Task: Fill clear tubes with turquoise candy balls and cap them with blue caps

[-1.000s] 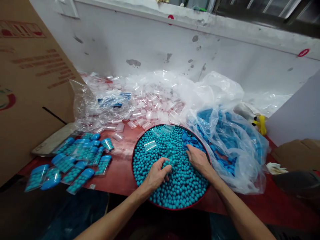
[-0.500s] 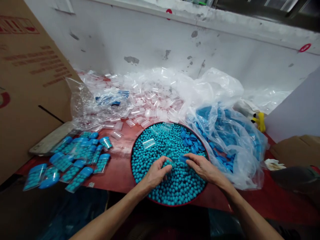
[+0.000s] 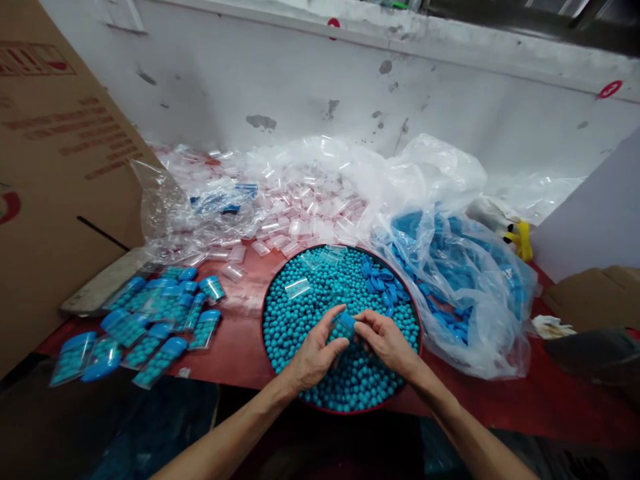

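Observation:
Over a round red-rimmed tub [image 3: 421,333] full of small teal balls [image 3: 340,387], my two hands meet. My left hand [image 3: 316,353] is closed around a clear plastic container [image 3: 341,328] with teal balls in it. The fingers of my right hand [image 3: 384,339] pinch a blue cap [image 3: 349,320] at the container's upper end; whether it is fully seated I cannot tell. Inside the tub, loose blue caps [image 3: 383,283] lie at the right, and an open clear container [image 3: 297,288] rests on the balls at the left.
Filled, capped containers [image 3: 160,360] cluster on the red table [image 3: 240,360] at left, beside a cardboard box [image 3: 60,167]. Clear containers [image 3: 300,230] are heaped behind the tub. To the right sits a plastic bag [image 3: 480,287] of blue caps. A white wall [image 3: 300,80] stands behind.
My right hand has moved left, bringing the blue cap onto the container in my left hand. The left hand has shifted slightly right, its container turned more into view.

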Motion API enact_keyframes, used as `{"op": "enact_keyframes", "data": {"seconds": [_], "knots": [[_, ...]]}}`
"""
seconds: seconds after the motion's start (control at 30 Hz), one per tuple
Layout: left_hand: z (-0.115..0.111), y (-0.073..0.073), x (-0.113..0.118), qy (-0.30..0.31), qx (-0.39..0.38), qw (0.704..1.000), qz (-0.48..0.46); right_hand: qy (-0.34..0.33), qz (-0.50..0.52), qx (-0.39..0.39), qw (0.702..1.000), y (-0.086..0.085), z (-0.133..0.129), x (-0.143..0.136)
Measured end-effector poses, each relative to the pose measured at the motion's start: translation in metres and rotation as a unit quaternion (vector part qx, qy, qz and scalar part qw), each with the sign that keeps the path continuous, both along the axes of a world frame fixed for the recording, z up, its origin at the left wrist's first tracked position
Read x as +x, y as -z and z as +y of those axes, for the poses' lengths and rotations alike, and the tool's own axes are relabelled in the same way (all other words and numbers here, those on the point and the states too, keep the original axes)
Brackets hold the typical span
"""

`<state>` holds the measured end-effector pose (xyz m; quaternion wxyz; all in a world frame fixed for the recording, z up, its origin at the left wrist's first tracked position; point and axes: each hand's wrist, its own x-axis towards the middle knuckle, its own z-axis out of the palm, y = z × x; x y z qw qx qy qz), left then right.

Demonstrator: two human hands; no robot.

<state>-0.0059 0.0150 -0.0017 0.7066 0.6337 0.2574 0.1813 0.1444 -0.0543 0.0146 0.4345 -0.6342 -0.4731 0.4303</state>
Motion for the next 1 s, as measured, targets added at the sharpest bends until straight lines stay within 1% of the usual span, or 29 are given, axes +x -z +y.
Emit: {"op": "enact_keyframes", "data": {"seconds": [0.1,0.2,0.23,0.4,0.47,0.53,0.6,0.67,0.73,0.87,1.0], "knots": [[-0.001,0.0,-0.001,0.01,0.004,1.0,-0.006,0.006,-0.005,0.024,1.0,0.002,-0.002,-0.002],[-0.001,-0.003,-0.001,0.018,-0.005,1.0,-0.007,0.015,0.046,0.003,0.999,0.003,-0.003,-0.005],[-0.001,-0.004,-0.001,0.015,-0.007,1.0,-0.007,0.025,0.049,0.004,0.998,0.003,-0.003,-0.007],[0.001,-0.004,0.0,-0.002,-0.029,0.999,-0.015,0.061,-0.018,0.076,0.995,0.0,-0.007,-0.01],[0.001,-0.003,0.001,-0.002,-0.047,0.999,-0.018,0.07,-0.068,0.105,0.99,0.0,-0.008,-0.008],[0.002,-0.003,0.001,0.005,-0.066,0.998,-0.018,0.058,-0.154,0.153,0.974,0.001,-0.01,-0.005],[0.002,-0.003,0.001,0.015,-0.083,0.996,-0.015,0.013,-0.25,0.202,0.947,0.003,-0.012,-0.003],[0.003,-0.004,0.001,0.021,-0.09,0.996,-0.016,-0.032,-0.312,0.232,0.921,0.004,-0.014,0.0],[0.004,-0.003,0.001,0.025,-0.09,0.995,-0.024,-0.046,-0.345,0.248,0.904,0.006,-0.016,0.002],[0.004,0.0,0.001,0.034,-0.111,0.992,-0.038,-0.052,-0.393,0.255,0.882,0.007,-0.017,0.005],[0.004,0.002,0.002,0.017,-0.14,0.989,-0.043,-0.071,-0.41,0.273,0.867,0.011,-0.017,0.004]]}}
